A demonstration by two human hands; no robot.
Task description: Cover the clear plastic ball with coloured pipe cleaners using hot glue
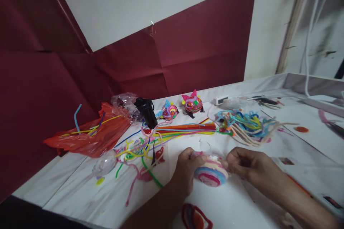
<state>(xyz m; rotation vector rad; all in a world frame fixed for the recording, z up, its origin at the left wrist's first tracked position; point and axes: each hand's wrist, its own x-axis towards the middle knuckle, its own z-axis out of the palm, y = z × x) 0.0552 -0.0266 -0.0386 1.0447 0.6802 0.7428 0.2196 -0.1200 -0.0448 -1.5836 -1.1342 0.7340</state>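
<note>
A rounded piece point(211, 173) striped in pink, cream, blue and magenta is held low over the table in front of me. My left hand point(187, 168) grips its left side, thumb on top. At its upper right edge, my right hand point(240, 161) is closed with thumb and fingers pressed together; what lies between them is too small to make out. A thin clear ring point(204, 146) shows just behind the piece. Nearer me lies a flat coiled piece point(195, 218) with a dark red outline and an orange disc.
Decorated heads point(192, 103) stand at the back beside a black tool point(146, 111). Fuzzy stems point(188, 128) lie across the middle, with a tangled pile point(247, 125) at right. A red plastic bag point(107, 132) and clear dome point(104, 163) are at left.
</note>
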